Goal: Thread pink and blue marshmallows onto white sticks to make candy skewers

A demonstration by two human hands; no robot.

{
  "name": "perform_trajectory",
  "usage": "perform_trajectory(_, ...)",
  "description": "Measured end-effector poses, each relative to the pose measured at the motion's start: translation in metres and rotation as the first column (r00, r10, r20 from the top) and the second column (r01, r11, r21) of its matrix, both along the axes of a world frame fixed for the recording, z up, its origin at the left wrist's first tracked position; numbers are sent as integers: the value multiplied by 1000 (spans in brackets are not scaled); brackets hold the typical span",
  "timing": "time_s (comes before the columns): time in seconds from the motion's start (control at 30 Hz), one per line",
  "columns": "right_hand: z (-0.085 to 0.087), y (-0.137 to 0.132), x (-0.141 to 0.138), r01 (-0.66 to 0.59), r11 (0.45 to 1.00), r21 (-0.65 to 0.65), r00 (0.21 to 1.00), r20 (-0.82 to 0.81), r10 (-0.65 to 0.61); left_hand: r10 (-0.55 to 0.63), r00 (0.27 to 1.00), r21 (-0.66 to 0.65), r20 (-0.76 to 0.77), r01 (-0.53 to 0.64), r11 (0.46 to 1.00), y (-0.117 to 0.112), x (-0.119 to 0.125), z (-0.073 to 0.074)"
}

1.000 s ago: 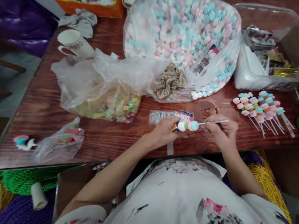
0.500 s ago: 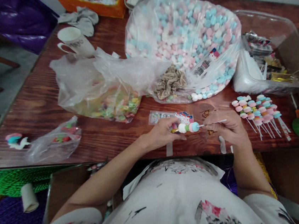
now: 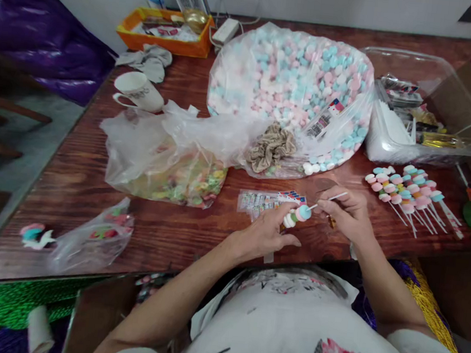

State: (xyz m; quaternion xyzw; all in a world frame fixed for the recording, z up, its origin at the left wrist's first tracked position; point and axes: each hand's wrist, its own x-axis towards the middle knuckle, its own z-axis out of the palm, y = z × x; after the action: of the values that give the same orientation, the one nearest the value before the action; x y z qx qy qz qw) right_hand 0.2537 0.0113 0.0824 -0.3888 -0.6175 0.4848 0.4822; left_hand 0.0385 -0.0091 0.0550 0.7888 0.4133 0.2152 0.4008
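Observation:
My right hand [image 3: 348, 215] pinches the thin white stick of a candy skewer [image 3: 299, 214] that carries white, green, pink and blue pieces. My left hand [image 3: 269, 233] closes its fingers round the candy end of the same skewer, just above the table's front edge. A clear packet of small printed stickers [image 3: 264, 201] lies on the wood right behind both hands. Finished skewers [image 3: 407, 186] lie in a row to the right of my right hand.
A big clear bag of pink, blue and white candies [image 3: 289, 86] fills the table's middle back, a beige scrunchie [image 3: 271, 146] on it. Left of it lie a bag of mixed sweets [image 3: 169, 164], a white mug [image 3: 137, 90] and an orange tray [image 3: 166, 31]. A clear box [image 3: 427, 115] stands at the right.
The camera has tilted up, showing more of the back wall. Both hands have stayed on the skewer and tilted it so the stick points up to the right.

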Motion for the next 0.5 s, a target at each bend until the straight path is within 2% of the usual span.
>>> perform_trajectory(0.1, -5, 0, 1, 88, 992, -92, 996, -20, -90, 16, 1000, 71, -5, -16, 997, 1, -6, -6)
perform_trajectory(0.27, -28, -2, -2, 41, 976, -216, 989, -129, -70, 88, 981, 191, -170, -54, 980, 0, -14, -17)
perform_trajectory(0.4, -46, -4, -4, 51, 949, -312, 961, -242, -131, 148, 928, 240, -342, -66, 968, -9, -20, -14)
perform_trajectory(0.5, -51, -7, -5, 52, 930, -363, 940, -297, -168, 215, 861, 258, -460, -102, 961, -15, -24, -12)
